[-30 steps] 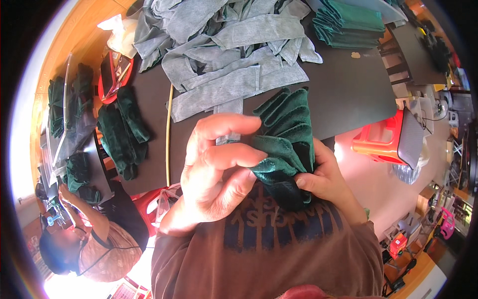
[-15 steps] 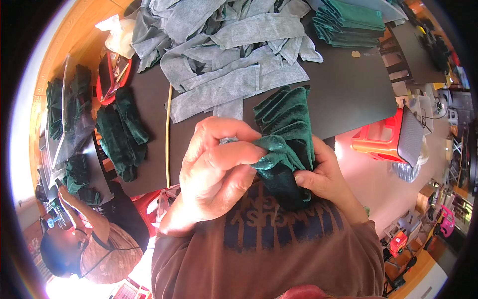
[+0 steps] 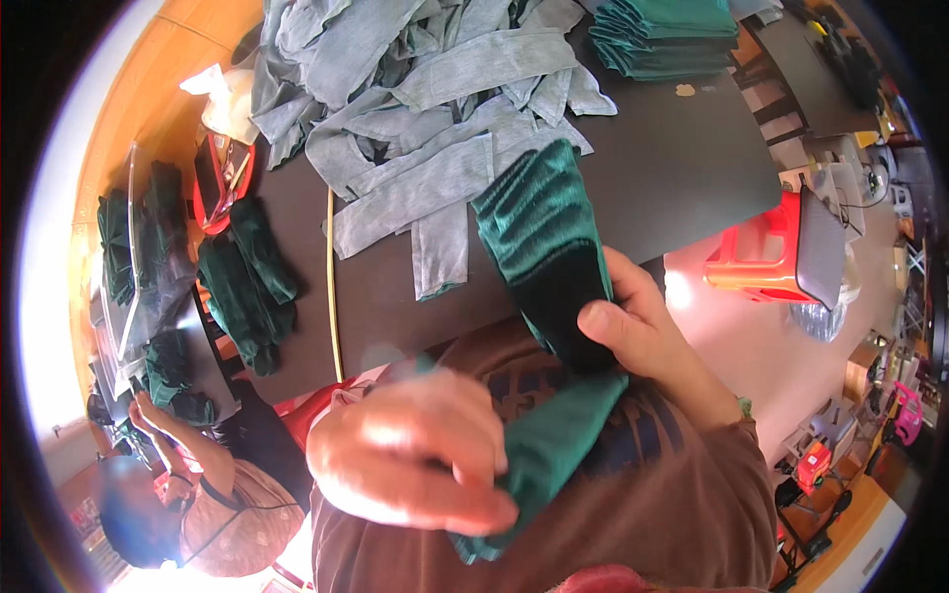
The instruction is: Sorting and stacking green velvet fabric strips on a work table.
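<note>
A bundle of dark green velvet pieces (image 3: 539, 227), lying in layers, is gripped near its lower end by my right hand (image 3: 638, 321), the thumb on top and the fingers behind. From under that thumb a single green velvet strip (image 3: 563, 455) slants down to the left across my shirt. Curled fingers of my left hand (image 3: 415, 455), smeared by motion, hold the strip near its lower end. Beyond the bundle, a heap of strips (image 3: 395, 138) with their grey backing showing covers the dark table (image 3: 682, 178).
Neatly stacked green pieces (image 3: 667, 40) stand at the far right. More green velvet bundles (image 3: 242, 287) lie at the left, beside a yellow strip (image 3: 331, 287) and a red basket (image 3: 219, 178). An orange stool (image 3: 756, 247) stands right of the table. Another person (image 3: 217, 504) works at the lower left.
My left hand has moved down and left from the bundle, drawing one strip out toward me. The bundle in my right hand now shows its layers more flatly.
</note>
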Available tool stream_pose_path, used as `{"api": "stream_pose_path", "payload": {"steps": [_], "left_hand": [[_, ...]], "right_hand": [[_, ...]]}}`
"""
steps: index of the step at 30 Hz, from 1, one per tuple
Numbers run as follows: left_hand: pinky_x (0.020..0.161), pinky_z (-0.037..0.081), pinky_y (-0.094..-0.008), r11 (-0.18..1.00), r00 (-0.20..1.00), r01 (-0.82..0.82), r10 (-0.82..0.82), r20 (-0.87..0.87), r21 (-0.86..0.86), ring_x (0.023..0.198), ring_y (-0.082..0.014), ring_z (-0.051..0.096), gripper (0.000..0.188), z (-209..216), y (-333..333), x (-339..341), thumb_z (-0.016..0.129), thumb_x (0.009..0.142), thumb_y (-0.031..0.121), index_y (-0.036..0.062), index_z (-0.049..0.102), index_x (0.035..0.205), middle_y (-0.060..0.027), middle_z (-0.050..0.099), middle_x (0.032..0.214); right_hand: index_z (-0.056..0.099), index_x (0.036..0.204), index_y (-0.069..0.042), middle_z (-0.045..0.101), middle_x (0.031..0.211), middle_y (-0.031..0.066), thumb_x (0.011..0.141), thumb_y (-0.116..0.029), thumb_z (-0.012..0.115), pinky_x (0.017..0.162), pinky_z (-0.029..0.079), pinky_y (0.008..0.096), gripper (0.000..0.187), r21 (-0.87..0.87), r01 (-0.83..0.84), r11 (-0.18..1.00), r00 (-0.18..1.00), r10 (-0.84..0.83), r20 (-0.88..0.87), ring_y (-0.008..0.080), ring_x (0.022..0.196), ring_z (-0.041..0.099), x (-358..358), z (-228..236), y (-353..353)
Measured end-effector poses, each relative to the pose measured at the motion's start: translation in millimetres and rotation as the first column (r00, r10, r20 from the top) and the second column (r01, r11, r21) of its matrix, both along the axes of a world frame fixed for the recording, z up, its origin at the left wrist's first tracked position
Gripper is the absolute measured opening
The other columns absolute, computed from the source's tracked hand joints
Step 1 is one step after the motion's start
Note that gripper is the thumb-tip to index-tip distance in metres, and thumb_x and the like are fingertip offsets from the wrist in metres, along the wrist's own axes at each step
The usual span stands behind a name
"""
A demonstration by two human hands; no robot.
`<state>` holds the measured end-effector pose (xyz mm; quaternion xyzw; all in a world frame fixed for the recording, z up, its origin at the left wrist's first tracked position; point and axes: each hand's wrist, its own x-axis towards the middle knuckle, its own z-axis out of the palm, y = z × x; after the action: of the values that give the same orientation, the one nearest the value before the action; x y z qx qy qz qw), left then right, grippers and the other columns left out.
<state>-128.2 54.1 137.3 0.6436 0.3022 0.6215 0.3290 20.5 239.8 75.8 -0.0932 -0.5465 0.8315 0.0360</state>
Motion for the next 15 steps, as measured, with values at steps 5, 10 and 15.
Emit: {"api": "stream_pose_path", "payload": {"steps": [5, 10, 15], "left_hand": [[0.061, 0.051, -0.0372, 0.991, 0.990, 0.130, -0.129, -0.055, 0.017, 0.069, -0.0254, 0.064, 0.010, 39.8, 2.8, 6.0, 0.061, 0.084, 0.005, -0.0007, 0.069, 0.083, -0.0158, 0.066, 0.078], [0.062, 0.051, -0.0348, 0.976, 0.985, 0.147, -0.160, 0.068, 0.162, 0.067, -0.0230, 0.064, 0.021, 34.4, 10.6, 11.2, 0.054, 0.086, 0.008, 0.0022, 0.063, 0.068, -0.0167, 0.066, 0.076], [0.080, 0.048, -0.0374, 0.770, 0.759, -0.635, 0.604, -0.245, -0.070, 0.094, -0.0283, 0.060, 0.028, 24.8, 23.6, 26.0, 0.057, 0.093, 0.025, -0.0013, 0.061, 0.102, -0.0214, 0.062, 0.103]], "right_hand": [[0.058, 0.115, 0.001, 0.060, 0.094, 0.0023, 0.091, -0.030, 0.064, 0.076, 0.044, 0.0245, 0.039, 0.144, 0.152, 0.978, 0.984, -0.137, -0.111, 0.0091, 0.086, 0.053, -20.7, 13.3, 14.0], [0.057, 0.114, 0.002, 0.060, 0.089, 0.0035, 0.090, -0.031, 0.066, 0.073, 0.044, 0.0243, 0.042, 0.197, 0.125, 0.972, 0.985, -0.098, -0.139, 0.0092, 0.082, 0.054, -27.5, 30.3, 21.6], [0.056, 0.116, 0.004, 0.062, 0.091, 0.0056, 0.087, -0.026, 0.070, 0.075, 0.046, 0.0262, 0.044, 0.230, 0.230, 0.946, 0.942, -0.157, -0.298, 0.0108, 0.083, 0.056, -19.4, 29.5, 10.9]]}}
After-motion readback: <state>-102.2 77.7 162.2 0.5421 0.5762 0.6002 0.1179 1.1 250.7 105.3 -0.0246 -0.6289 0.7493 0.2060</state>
